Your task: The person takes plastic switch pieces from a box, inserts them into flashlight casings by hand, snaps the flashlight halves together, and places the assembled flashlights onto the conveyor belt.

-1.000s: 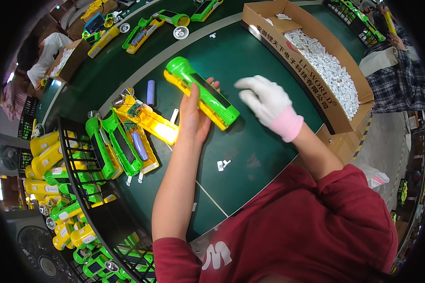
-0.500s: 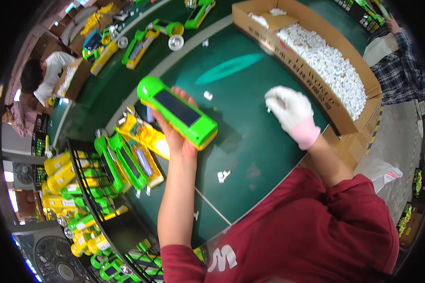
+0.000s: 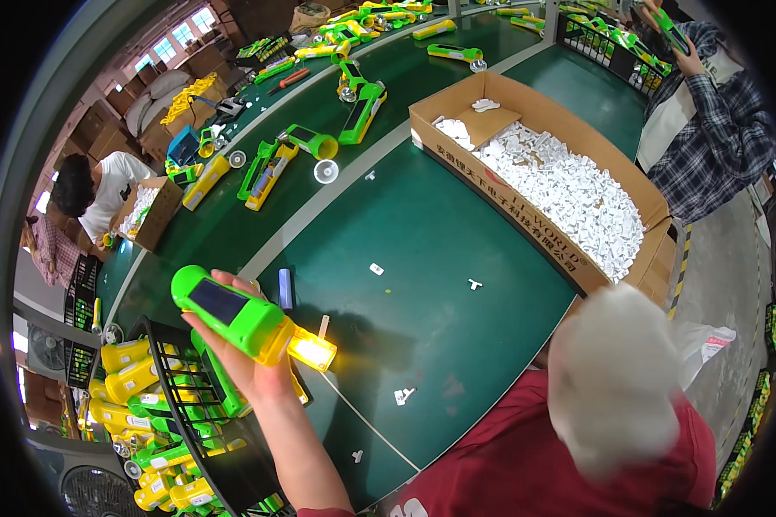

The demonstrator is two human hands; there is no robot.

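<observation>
- The green flashlight (image 3: 233,312) was held up over the near-left edge of the bench (image 3: 422,250), its yellow front end lit and glowing toward the middle.
- The left hand (image 3: 248,362) gripped it from below, fingers clenched around the green body, a dark panel facing up.
- The right hand (image 3: 612,379), in a white glove, was close to the camera and blurred; whether its fingers were curled or spread could not be told, and it appeared to hold nothing.
- Judged from this, the step in hand was a light check; a next move would call for a steady grip while setting the lamp down among the others.
- A black wire rack (image 3: 190,405) at near left held more green and yellow lamps.
- A small blue cylinder (image 3: 284,289) lay just beyond the lamp.
- An open cardboard box (image 3: 535,185) of small white parts stood at far right.
- Other people worked at the far left and far right of the green bench.
</observation>
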